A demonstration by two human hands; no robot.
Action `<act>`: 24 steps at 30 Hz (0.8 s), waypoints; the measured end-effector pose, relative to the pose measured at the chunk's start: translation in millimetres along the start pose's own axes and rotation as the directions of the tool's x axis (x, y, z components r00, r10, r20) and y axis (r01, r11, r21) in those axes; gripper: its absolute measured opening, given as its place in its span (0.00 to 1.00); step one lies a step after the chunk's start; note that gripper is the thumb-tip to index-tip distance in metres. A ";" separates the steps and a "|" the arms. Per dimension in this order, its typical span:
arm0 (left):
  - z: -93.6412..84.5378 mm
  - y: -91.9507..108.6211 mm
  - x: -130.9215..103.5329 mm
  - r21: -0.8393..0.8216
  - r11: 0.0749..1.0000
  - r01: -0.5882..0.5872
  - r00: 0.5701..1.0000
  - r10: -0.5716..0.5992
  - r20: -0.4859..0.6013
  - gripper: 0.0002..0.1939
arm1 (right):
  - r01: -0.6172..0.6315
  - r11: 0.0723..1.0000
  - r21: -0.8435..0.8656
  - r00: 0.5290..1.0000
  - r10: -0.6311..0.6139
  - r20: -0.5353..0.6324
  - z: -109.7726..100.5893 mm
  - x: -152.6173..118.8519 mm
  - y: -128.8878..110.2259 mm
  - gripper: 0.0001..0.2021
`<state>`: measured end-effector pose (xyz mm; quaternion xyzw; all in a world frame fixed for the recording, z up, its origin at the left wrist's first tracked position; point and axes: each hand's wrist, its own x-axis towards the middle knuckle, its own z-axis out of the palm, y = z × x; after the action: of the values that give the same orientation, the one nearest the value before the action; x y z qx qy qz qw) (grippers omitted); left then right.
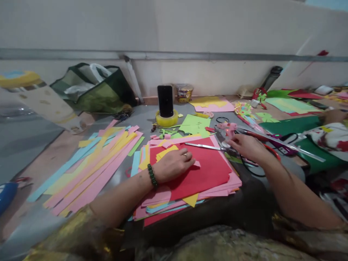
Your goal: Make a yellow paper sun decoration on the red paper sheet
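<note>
My left hand (174, 165), with a green bead bracelet at the wrist, lies on a red paper sheet (209, 174) atop a stack of coloured paper. Its fingers are curled down, and a small pink paper piece (197, 164) sticks out at their tips. Farther right, my right hand (248, 146) has its fingers closed at the lower part of a pink glue gun (227, 126), which shows a small orange light. Scissors (205, 146) lie with their blades across the red sheet; their handles are partly behind my right hand. Yellow paper pieces (165, 152) lie beside my left hand.
Long paper strips (95, 170) spread on the left. A phone (165, 100) stands in a yellow tape roll (166, 119) near a snack cup (184, 93). Behind are a green bag (95, 92) and a tilted tumbler (46, 105). Another person's sleeve (330, 139) shows at right.
</note>
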<state>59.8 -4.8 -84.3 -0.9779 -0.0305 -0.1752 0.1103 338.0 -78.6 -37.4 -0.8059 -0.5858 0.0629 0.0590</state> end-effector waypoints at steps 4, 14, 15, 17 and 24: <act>-0.3 -0.4 -1.8 -0.057 0.998 0.018 0.989 -0.010 0.150 0.16 | -0.140 0.979 -0.148 0.990 0.139 -0.015 -0.9 13.4 -1.4 0.22; -6.9 -1.0 -5.4 -0.140 0.988 0.073 0.986 -0.050 0.161 0.17 | -0.159 0.980 -0.122 0.987 0.153 -0.056 6.4 31.9 11.0 0.22; -6.6 -1.0 -5.5 -0.138 0.988 0.073 0.986 -0.050 0.161 0.17 | -0.164 0.981 -0.100 0.984 0.156 -0.084 8.4 34.8 11.8 0.22; -6.7 -1.1 -5.7 -0.130 0.989 0.075 0.983 -0.051 0.178 0.17 | -0.175 0.984 0.001 0.977 0.174 -0.123 13.3 43.8 11.7 0.20; -9.1 -0.9 -5.1 -0.127 0.990 0.060 0.978 -0.033 0.206 0.16 | -0.189 0.940 0.285 0.939 0.258 -0.228 10.3 59.6 14.9 0.08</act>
<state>51.8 -6.1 -77.6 -0.9948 -0.0527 -0.0783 0.0375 368.4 -26.2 -52.0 -0.8541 -0.4635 0.0382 0.2328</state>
